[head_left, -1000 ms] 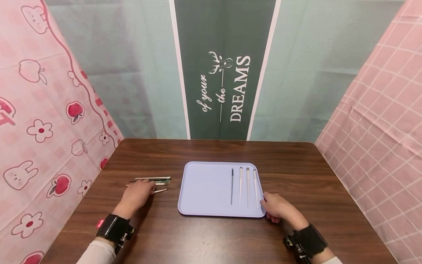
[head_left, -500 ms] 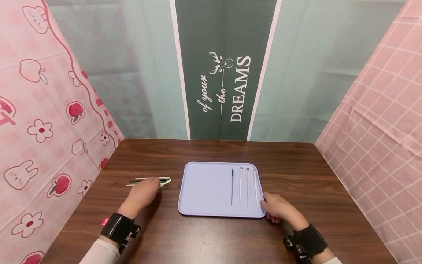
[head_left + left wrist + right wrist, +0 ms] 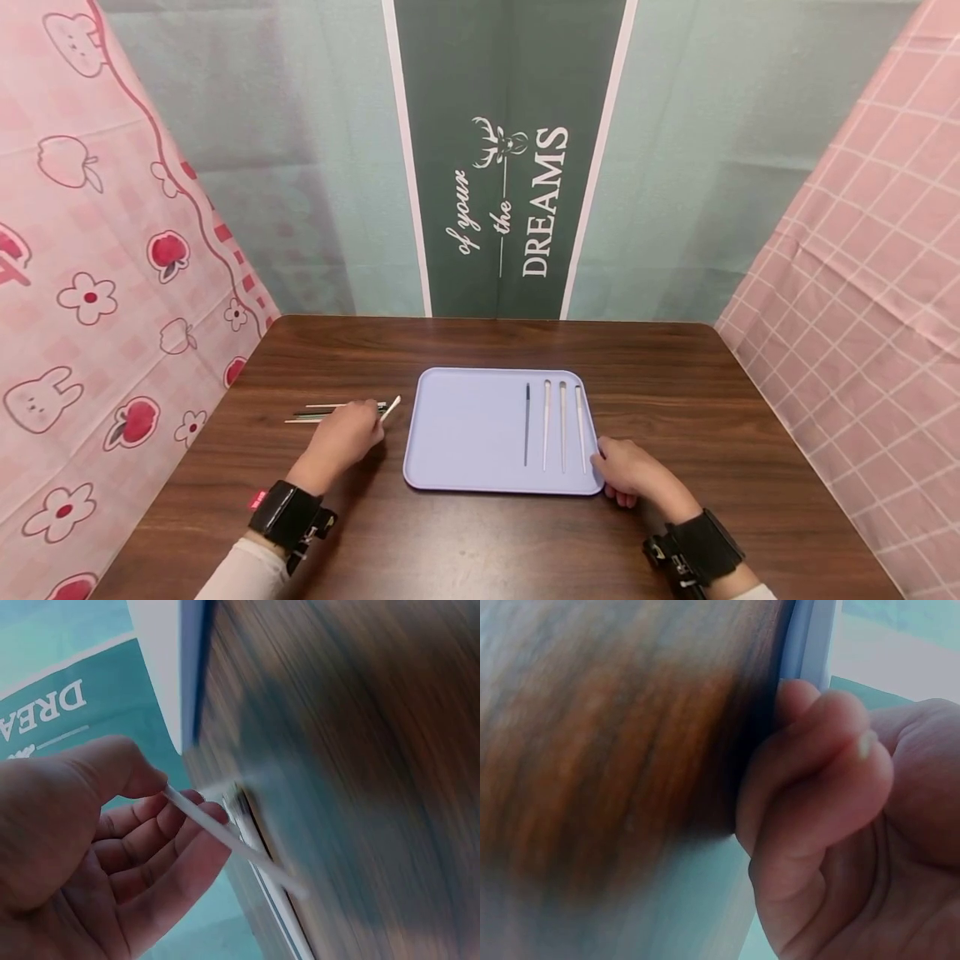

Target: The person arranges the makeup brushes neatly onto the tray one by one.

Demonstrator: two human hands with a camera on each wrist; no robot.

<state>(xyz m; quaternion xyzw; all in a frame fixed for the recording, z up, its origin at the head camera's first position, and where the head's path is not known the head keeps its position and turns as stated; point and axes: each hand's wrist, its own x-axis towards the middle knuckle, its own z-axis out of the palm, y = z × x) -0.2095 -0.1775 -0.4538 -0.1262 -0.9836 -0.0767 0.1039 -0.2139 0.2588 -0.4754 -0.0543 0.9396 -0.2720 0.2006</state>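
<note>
My left hand [image 3: 347, 437] pinches a thin white brush [image 3: 391, 408] between thumb and fingers, left of the tray. In the left wrist view, this brush [image 3: 232, 840] slants down from my thumb tip, and its far end is blurred. Several other slim brushes [image 3: 300, 414] lie on the table beside and partly behind that hand. My right hand [image 3: 630, 468] holds the front right corner of the pale lilac tray [image 3: 465, 433], fingers curled at its edge. On the tray's right side lie a dark brush [image 3: 527, 425] and three pale brushes [image 3: 563, 427], roughly parallel.
The brown wooden table [image 3: 480, 542] carries the tray near its middle. A green and teal cloth [image 3: 495, 167] hangs behind it. Pink patterned cloths stand at the left [image 3: 112, 292] and right [image 3: 862, 250].
My left hand has moved right, toward the tray, and lifted a white brush out from the bunch. My right hand has stayed at the tray's corner.
</note>
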